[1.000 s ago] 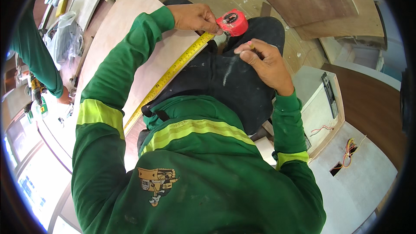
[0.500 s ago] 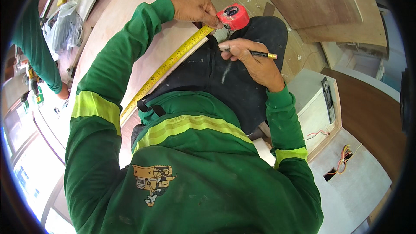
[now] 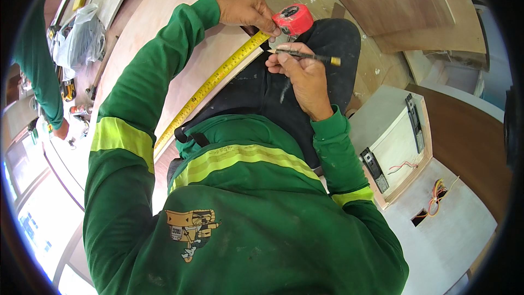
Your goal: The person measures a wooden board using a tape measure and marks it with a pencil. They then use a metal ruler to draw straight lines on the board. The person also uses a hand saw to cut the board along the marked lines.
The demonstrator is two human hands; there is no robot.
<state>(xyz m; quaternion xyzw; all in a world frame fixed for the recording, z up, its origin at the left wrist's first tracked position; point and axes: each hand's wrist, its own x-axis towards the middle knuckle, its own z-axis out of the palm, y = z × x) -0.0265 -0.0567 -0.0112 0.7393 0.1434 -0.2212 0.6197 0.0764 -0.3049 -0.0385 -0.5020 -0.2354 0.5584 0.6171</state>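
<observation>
A wooden board (image 3: 150, 27) lies to my left and beside my lap. The yellow blade of a red tape measure (image 3: 293, 19) is drawn out along the board's near edge. My left hand (image 3: 246, 12) grips the blade close to the case, thumb on top, at the board's far end. In my right hand (image 3: 307, 79) is a dark pencil (image 3: 314, 57), pinched between thumb and fingers. Its sharpened tip points left, close to the board's corner and the blade; whether it touches, I cannot tell. The pencil's back end is smeared by motion.
A co-worker's green sleeve and hand (image 3: 61, 130) are at the far left, near a plastic bag (image 3: 82, 41) and tools. Wood panels (image 3: 398, 11) lie at the back right. On the right stand a cabinet piece with black drawer slides (image 3: 415, 123) and a white panel with wires (image 3: 436, 199).
My right hand has moved left and turned the pencil so its tip comes near the board's corner. The left hand and tape stay nearly still. The co-worker's hand has shifted left and down.
</observation>
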